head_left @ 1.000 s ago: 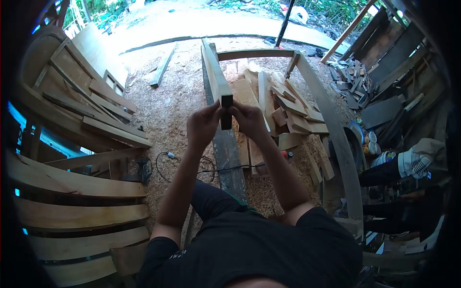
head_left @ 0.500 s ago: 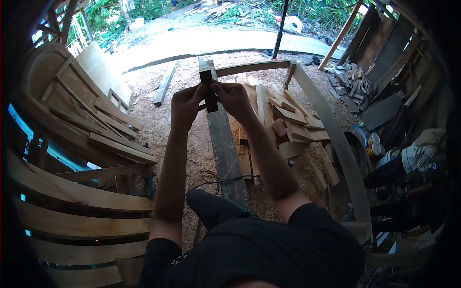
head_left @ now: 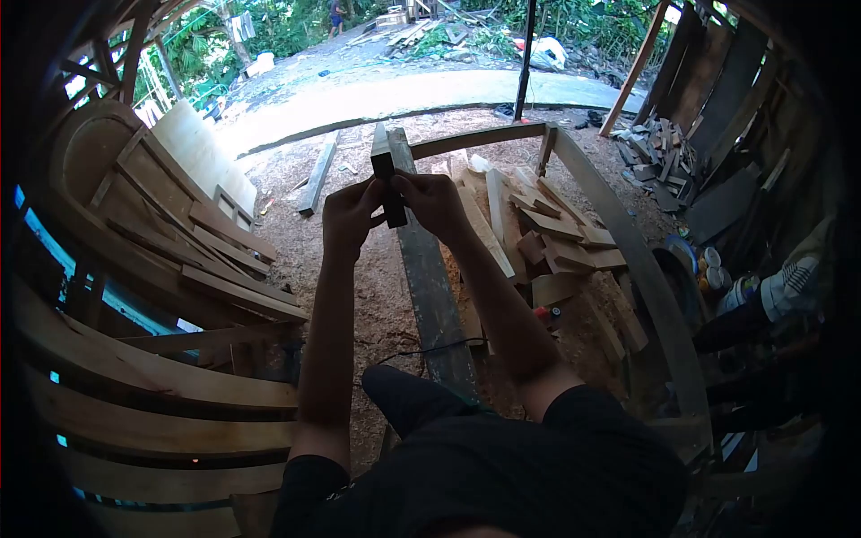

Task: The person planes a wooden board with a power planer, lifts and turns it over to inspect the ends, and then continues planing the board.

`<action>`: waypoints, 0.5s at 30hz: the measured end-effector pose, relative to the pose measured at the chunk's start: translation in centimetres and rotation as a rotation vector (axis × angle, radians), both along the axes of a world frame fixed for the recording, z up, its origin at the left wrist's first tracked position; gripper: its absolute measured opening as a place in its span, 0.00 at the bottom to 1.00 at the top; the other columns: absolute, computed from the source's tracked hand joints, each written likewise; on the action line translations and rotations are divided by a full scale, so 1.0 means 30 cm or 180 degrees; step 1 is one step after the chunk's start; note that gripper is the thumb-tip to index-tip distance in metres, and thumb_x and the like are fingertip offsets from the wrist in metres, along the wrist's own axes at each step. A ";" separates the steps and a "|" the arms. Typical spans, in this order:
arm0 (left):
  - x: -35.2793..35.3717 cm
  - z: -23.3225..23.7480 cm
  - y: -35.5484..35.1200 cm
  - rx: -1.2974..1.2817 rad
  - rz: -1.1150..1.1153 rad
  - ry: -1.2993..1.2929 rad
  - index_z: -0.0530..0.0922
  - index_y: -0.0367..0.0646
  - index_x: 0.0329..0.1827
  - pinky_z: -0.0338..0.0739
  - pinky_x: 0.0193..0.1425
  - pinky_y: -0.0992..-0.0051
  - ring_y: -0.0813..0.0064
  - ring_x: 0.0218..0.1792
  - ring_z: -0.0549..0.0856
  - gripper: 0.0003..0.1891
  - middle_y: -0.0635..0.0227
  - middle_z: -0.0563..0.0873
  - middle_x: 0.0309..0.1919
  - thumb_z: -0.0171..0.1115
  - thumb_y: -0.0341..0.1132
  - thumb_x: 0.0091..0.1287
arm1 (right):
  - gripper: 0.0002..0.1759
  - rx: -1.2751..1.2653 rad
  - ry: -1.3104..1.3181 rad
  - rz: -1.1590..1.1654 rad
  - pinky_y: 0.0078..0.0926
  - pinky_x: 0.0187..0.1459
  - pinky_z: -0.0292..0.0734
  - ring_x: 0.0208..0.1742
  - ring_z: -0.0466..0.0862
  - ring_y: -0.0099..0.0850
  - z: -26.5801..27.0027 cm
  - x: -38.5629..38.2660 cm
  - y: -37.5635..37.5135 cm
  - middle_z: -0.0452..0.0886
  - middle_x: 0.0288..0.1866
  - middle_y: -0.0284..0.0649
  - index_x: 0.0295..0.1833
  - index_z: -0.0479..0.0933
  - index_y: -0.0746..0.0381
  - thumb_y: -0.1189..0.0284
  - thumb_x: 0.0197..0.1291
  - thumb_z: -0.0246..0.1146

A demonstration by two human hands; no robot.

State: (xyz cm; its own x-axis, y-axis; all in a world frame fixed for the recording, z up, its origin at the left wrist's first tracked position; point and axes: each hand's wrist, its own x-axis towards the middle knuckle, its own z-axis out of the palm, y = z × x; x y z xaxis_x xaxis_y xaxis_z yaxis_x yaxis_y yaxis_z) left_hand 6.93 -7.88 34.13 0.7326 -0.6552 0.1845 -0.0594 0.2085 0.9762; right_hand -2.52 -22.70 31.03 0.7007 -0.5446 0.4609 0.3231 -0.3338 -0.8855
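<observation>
My left hand (head_left: 350, 215) and my right hand (head_left: 434, 204) meet at a dark block-like piece (head_left: 383, 167), held upright between them. Both hands have their fingers closed on it, the thumbs near each other at its middle. The piece is in shadow, so its details are hard to make out. Beneath and beyond it runs a long, worn wooden beam (head_left: 429, 278), which passes between my forearms. A thin dark cable (head_left: 421, 351) crosses the beam near my knee.
Cut wood pieces (head_left: 560, 229) lie in a pile right of the beam, beside a red tool (head_left: 546, 314). A curved wooden frame (head_left: 628, 242) arcs round them. Curved slats (head_left: 179, 386) stand at left. A person's sleeve (head_left: 794, 285) shows at right; another person (head_left: 336, 16) is far off.
The view has shifted slightly, so the scene sits lower and further right. Both hands still hold the dark piece. The red tool beside my right forearm now shows more, and the distant person is more visible.
</observation>
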 end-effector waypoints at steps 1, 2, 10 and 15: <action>0.003 0.000 0.002 0.0029 0.0005 0.0001 0.84 0.30 0.63 0.92 0.48 0.65 0.67 0.50 0.92 0.22 0.56 0.92 0.49 0.71 0.41 0.77 | 0.19 -0.0067 0.0113 -0.0072 0.26 0.49 0.90 0.45 0.90 0.23 0.009 -0.006 0.007 0.93 0.43 0.41 0.64 0.85 0.68 0.65 0.78 0.66; 0.004 -0.002 0.005 0.0036 0.0004 -0.0006 0.84 0.30 0.63 0.92 0.48 0.65 0.67 0.50 0.92 0.22 0.56 0.92 0.49 0.71 0.41 0.77 | 0.19 -0.0060 0.0106 -0.0073 0.26 0.49 0.90 0.45 0.90 0.23 0.010 -0.003 0.009 0.93 0.43 0.41 0.64 0.85 0.68 0.65 0.78 0.66; -0.004 -0.002 0.011 -0.0010 0.0024 -0.0048 0.85 0.31 0.64 0.91 0.50 0.67 0.69 0.51 0.92 0.22 0.58 0.92 0.50 0.69 0.41 0.78 | 0.19 -0.0149 0.0145 -0.0088 0.24 0.46 0.86 0.43 0.89 0.21 0.062 -0.037 0.039 0.94 0.40 0.40 0.62 0.87 0.66 0.62 0.77 0.67; -0.002 -0.009 0.010 -0.0031 0.0085 -0.0010 0.84 0.30 0.64 0.92 0.49 0.66 0.67 0.50 0.92 0.22 0.57 0.92 0.50 0.70 0.41 0.78 | 0.19 -0.0128 -0.0009 -0.0026 0.23 0.42 0.85 0.39 0.89 0.19 0.047 -0.025 0.032 0.93 0.36 0.38 0.58 0.88 0.66 0.61 0.77 0.66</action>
State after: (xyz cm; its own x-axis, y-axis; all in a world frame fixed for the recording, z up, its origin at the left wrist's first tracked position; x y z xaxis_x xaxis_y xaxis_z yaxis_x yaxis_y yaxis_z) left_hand 6.88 -7.58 33.85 0.7493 -0.6335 0.1931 -0.0682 0.2162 0.9740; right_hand -3.27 -21.75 32.44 0.6951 -0.5311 0.4846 0.3227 -0.3719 -0.8704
